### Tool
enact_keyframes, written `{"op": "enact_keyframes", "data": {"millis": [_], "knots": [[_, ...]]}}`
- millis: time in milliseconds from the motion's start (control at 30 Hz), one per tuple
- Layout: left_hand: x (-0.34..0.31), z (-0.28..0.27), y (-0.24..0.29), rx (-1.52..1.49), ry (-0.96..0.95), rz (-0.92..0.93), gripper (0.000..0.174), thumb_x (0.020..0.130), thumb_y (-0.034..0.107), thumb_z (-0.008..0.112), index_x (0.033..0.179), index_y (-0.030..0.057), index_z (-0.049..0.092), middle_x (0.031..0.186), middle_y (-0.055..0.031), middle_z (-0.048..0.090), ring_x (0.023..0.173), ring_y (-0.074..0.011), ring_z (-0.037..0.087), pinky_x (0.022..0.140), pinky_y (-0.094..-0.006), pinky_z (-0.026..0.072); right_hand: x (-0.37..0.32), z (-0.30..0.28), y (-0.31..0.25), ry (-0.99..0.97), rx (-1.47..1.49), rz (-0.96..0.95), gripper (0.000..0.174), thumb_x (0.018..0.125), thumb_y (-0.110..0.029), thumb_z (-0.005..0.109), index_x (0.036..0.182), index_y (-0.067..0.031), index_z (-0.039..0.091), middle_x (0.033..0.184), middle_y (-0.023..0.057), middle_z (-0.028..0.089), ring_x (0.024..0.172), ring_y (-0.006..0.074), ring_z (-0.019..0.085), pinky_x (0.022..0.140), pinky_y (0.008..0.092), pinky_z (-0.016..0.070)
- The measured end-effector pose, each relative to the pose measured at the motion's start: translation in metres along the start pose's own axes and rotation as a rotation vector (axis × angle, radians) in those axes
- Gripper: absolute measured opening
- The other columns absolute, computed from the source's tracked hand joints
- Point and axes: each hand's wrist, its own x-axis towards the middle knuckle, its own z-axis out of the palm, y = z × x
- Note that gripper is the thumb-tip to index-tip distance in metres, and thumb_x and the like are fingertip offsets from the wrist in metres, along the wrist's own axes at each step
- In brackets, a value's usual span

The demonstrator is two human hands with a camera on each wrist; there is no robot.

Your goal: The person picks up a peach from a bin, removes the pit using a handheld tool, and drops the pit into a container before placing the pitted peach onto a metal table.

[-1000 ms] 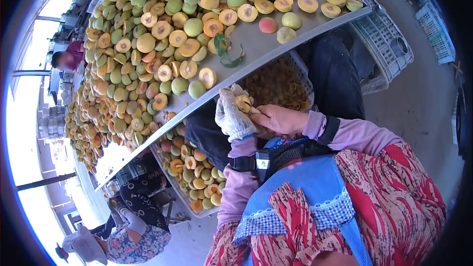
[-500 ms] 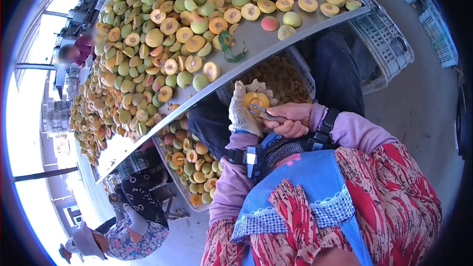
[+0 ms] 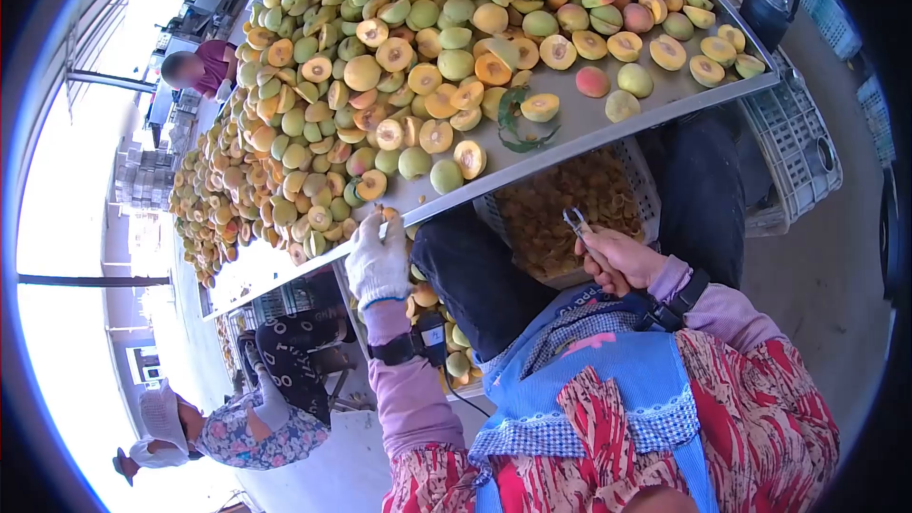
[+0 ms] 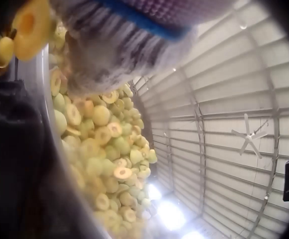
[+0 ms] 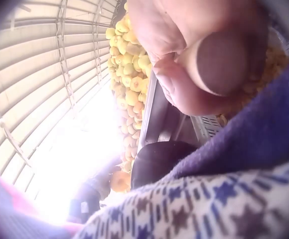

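In the head view, the gloved left hand (image 3: 377,264) is at the table's front edge, fingertips beside small orange pieces (image 3: 388,214); whether it grips one is unclear. The left wrist view shows the glove (image 4: 119,47) close up, with a cut fruit half (image 4: 31,29) and a small yellow piece (image 4: 3,52) near it. The bare right hand (image 3: 622,261) grips a pitting tool, its metal loop (image 3: 573,217) pointing up over the crate of brown-orange scraps (image 3: 648,180). Its round handle end (image 5: 223,63) shows in the right wrist view. A fruit half (image 3: 540,107) lies by green leaves (image 3: 510,123).
Whole and halved fruit (image 3: 408,47) covers much of the metal table (image 3: 579,128). Below it, more fruit (image 3: 459,361) lies left of the knees. At right are a white crate (image 3: 793,147) and a dark jug (image 3: 768,5). Another person (image 3: 252,427) sits at lower left.
The left hand has moved left from the right hand to the table edge, without the fruit half it held. A half now lies by the leaves. The right hand has moved right with the tool.
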Motion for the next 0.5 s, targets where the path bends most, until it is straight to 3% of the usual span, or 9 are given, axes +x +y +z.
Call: {"op": "enact_keyframes", "data": {"millis": [33,100,200,333,433,500], "knots": [[0.008,0.006,0.014,-0.133,-0.033,0.024,0.042,0.082,0.038,0.06,0.109,0.0069,0.06,0.108,-0.0187,0.06,0.098,-0.0361,0.058,0.084,-0.0419,0.0458,-0.001,0.004,-0.004,-0.036,-0.072,-0.019,0.028,0.098,-0.036,0.034,0.097,-0.0092,0.043,0.063,0.0,0.042,0.049,0.0083,0.041,0.041,0.0228,0.0373],[0.032,0.033,0.033,-0.061,-0.089,0.179,0.048,0.08,0.043,0.06,0.115,0.0098,0.057,0.112,-0.0188,0.058,0.102,-0.0365,0.056,0.087,-0.0414,0.045,-0.002,0.008,-0.011,-0.01,-0.146,-0.029,0.026,0.098,-0.036,0.035,0.098,-0.0102,0.043,0.063,-0.0003,0.041,0.048,0.0076,0.04,0.041,0.023,0.0371],[0.063,0.065,0.053,-0.038,-0.392,0.145,0.049,0.077,0.038,0.064,0.117,0.0116,0.057,0.112,-0.0195,0.058,0.105,-0.0358,0.055,0.089,-0.0404,0.0444,0.004,0.004,-0.008,0.087,-0.191,-0.027,0.024,0.097,-0.035,0.037,0.097,-0.0119,0.042,0.063,-0.0013,0.041,0.047,0.0061,0.039,0.039,0.0228,0.036],[0.078,0.079,0.054,-0.051,-0.38,0.181,0.047,0.075,0.032,0.066,0.116,0.0116,0.058,0.11,-0.0195,0.058,0.105,-0.0353,0.055,0.09,-0.039,0.0435,0.006,0.005,-0.007,0.226,-0.18,-0.122,0.023,0.096,-0.035,0.039,0.094,-0.0124,0.042,0.062,-0.0029,0.041,0.043,0.0047,0.037,0.035,0.0209,0.0318],[0.082,0.088,0.042,-0.16,-0.284,0.167,0.04,0.077,0.029,0.067,0.11,0.0082,0.06,0.103,-0.0183,0.061,0.092,-0.0335,0.06,0.081,-0.0396,0.0486,0.007,0.013,-0.011,0.185,-0.116,-0.143,0.024,0.096,-0.035,0.039,0.091,-0.0117,0.043,0.061,-0.0029,0.041,0.042,0.0048,0.037,0.035,0.0202,0.031],[0.082,0.09,0.027,-1.256,-0.381,-0.169,0.034,0.083,0.029,0.062,0.107,0.0055,0.059,0.093,-0.0154,0.063,0.076,-0.0297,0.062,0.064,-0.0409,0.0511,0.004,0.016,-0.016,0.159,-0.128,-0.161,0.025,0.096,-0.035,0.039,0.089,-0.0114,0.043,0.061,-0.0028,0.041,0.042,0.0048,0.037,0.035,0.0205,0.0309]]}}
